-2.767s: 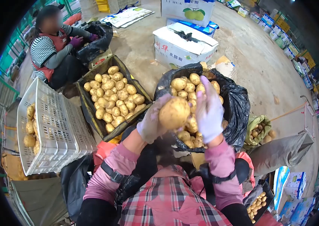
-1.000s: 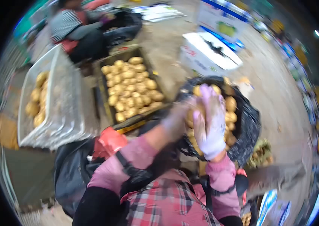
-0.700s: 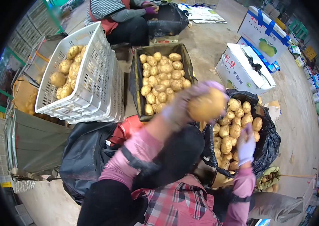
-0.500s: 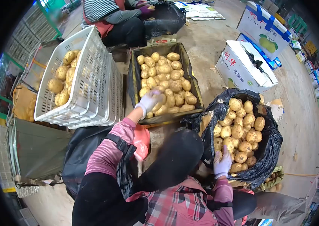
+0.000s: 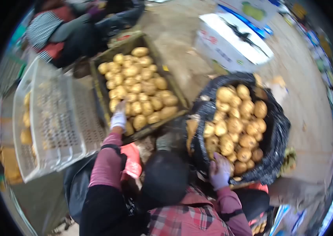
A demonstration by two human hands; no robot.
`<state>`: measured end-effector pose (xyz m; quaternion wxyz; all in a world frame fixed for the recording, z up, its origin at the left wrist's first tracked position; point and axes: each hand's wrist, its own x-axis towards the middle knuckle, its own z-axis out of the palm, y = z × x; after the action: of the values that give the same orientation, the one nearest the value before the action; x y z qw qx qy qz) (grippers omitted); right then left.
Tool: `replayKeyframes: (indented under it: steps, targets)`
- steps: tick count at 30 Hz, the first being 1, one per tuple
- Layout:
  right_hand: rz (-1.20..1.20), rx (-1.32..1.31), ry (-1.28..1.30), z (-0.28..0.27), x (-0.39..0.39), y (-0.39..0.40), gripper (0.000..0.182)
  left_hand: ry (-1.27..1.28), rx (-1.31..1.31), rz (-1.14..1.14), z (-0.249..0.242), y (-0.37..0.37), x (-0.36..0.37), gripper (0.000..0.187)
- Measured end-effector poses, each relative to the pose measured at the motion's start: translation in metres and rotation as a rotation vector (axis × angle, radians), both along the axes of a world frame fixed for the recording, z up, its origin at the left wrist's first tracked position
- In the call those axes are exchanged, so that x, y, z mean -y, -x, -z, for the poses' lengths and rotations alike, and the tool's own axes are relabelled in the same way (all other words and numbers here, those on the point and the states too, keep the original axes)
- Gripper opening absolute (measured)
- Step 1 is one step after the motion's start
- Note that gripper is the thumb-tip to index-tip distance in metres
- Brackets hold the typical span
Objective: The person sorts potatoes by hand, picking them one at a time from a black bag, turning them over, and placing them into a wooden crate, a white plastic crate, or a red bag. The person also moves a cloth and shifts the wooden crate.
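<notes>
My left hand (image 5: 119,116), in a pale glove, is at the near left corner of a lined box (image 5: 182,103) of potatoes; blur hides how its fingers lie. Rows of potatoes (image 5: 132,70) fill that box. On the right, my right hand (image 5: 219,171), also gloved, rests at the near left rim of a box lined with black plastic (image 5: 277,151). Its fingers are bent close to the heaped potatoes (image 5: 235,125), and whether they hold anything is unclear.
White perforated crates (image 5: 56,118) with potatoes stand at the left. A person (image 5: 66,33) crouches at the upper left. A white carton (image 5: 229,43) stands beyond the black-lined box. My knee (image 5: 165,177) is between my hands.
The whole view has shifted and turned. My left hand has moved from over the potatoes to the box's near left corner. My right hand has moved slightly along the black-lined box's rim.
</notes>
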<state>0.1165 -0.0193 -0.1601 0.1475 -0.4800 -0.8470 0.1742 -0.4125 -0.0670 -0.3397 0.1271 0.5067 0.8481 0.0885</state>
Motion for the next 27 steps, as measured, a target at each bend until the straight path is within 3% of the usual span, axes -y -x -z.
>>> replayKeyframes:
  steps: [2, 5, 7, 9, 10, 11, 13, 15, 17, 20, 21, 23, 24, 27]
  targets:
    - [-0.006, 0.0, -0.036, 0.006, 0.0, -0.002, 0.038, 0.015, -0.069, -0.024, 0.003, 0.001, -0.002, 0.081]
    - [0.045, -0.056, 0.123, 0.003, -0.001, -0.002, 0.041, 0.254, -0.091, -0.15, -0.045, -0.021, -0.018, 0.089]
    - [0.134, -0.115, 0.119, 0.003, -0.011, -0.001, 0.05, 0.145, -0.097, -0.172, -0.059, -0.031, -0.015, 0.085]
    - [0.227, -0.117, -0.032, 0.006, -0.05, -0.002, 0.058, 0.085, 0.075, -0.236, -0.077, -0.042, -0.013, 0.079]
    - [0.304, -0.028, -0.034, 0.002, -0.076, -0.001, 0.064, -0.076, 0.169, -0.201, -0.054, -0.033, -0.002, 0.063]
    - [0.364, 0.012, 0.018, 0.001, -0.105, 0.0, 0.07, -0.099, 0.388, -0.242, -0.062, -0.041, 0.007, 0.058]
    - [0.464, 0.121, 0.256, -0.005, -0.154, 0.011, 0.077, -0.145, 0.821, -0.315, -0.101, -0.065, 0.018, 0.049]
    - [0.54, 0.171, 0.375, 0.015, -0.181, 0.02, 0.082, -0.286, 1.088, -0.412, -0.159, -0.115, 0.025, 0.039]
    - [0.585, 0.148, 0.416, 0.013, -0.192, 0.022, 0.081, -0.416, 1.088, -0.379, -0.21, -0.146, 0.028, 0.042]
    - [0.508, -0.257, 0.474, 0.039, -0.193, -0.007, 0.079, -0.608, 1.178, -0.286, -0.307, -0.185, 0.024, 0.044]
    - [0.524, -0.595, 0.625, 0.004, -0.177, -0.001, 0.077, -0.686, 1.257, -0.261, -0.331, -0.197, 0.021, 0.045]
    - [0.427, -1.021, 0.971, -0.033, -0.148, -0.01, 0.084, -0.683, 1.197, -0.005, -0.378, -0.225, 0.011, 0.044]
    - [0.299, -1.129, 1.007, -0.055, -0.133, -0.011, 0.086, -0.678, 1.163, 0.124, -0.391, -0.24, 0.005, 0.044]
    - [-0.037, -1.364, 1.014, -0.122, -0.091, -0.006, 0.092, -0.464, 1.408, 0.16, -0.401, -0.283, -0.012, 0.055]
